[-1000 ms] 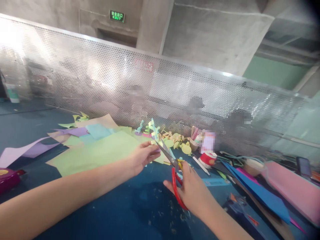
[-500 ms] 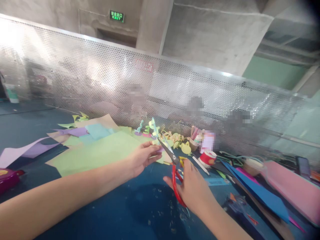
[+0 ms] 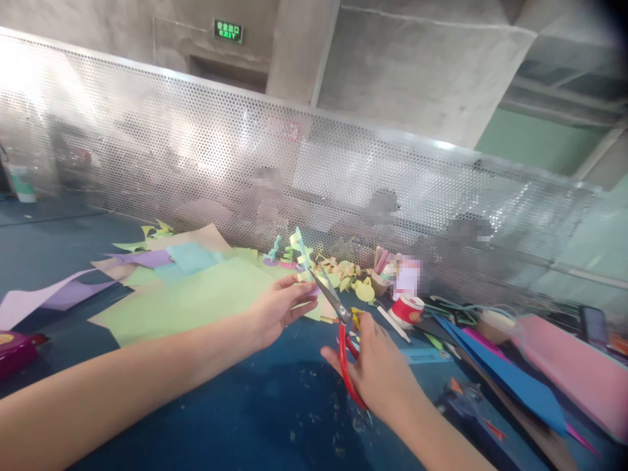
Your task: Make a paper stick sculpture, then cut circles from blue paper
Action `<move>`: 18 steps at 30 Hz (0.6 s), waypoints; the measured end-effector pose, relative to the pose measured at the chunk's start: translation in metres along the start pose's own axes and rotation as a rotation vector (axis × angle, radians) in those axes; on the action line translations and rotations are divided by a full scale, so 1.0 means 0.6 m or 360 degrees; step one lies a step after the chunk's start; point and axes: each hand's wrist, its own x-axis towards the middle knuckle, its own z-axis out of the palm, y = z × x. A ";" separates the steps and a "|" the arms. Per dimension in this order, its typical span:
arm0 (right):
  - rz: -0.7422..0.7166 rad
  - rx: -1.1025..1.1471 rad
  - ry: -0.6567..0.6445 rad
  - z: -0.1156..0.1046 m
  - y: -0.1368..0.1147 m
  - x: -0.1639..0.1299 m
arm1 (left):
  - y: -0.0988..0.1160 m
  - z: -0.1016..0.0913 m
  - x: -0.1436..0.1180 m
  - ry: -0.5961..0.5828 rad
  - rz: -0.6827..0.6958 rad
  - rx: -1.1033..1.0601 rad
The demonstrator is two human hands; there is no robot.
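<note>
Blue worktop (image 3: 206, 418) carries paper sheets (image 3: 206, 304); the left grip (image 3: 282, 311) pinches a curly paper piece (image 3: 300, 247), the right grip (image 3: 380, 360) wraps red-handled scissors (image 3: 344, 316), tips beside that piece.

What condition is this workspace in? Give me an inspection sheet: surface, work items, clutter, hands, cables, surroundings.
Surface: blue tabletop, small scraps at lower centre.
Work items: red-handled scissors, blades at a curled paper piece.
Clutter: green paper sheet; red and white cylinder, blue sheet and pink sheet at right.
Hands: left hand pinches the paper piece; right hand grips the scissors.
Cables: pale cord-like strands at right; kind unclear.
Surroundings: perforated metal screen, lit exit sign, concrete wall.
</note>
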 end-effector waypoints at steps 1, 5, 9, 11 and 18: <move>0.0005 -0.0003 -0.0003 -0.001 0.000 0.000 | 0.000 0.000 0.000 0.0010 -0.0006 -0.0001; 0.0005 -0.0004 0.0011 -0.003 -0.003 -0.001 | -0.001 0.000 -0.001 0.0025 -0.0021 -0.0001; 0.0002 -0.0051 0.0010 -0.002 -0.003 -0.001 | -0.001 0.001 -0.004 -0.0011 -0.0029 0.0021; -0.0012 -0.0083 0.0011 0.000 -0.001 0.000 | 0.001 0.002 -0.005 -0.0005 -0.0045 0.0028; -0.0007 -0.0123 -0.0104 0.002 -0.003 0.002 | 0.004 0.006 -0.008 0.0022 -0.0066 0.0017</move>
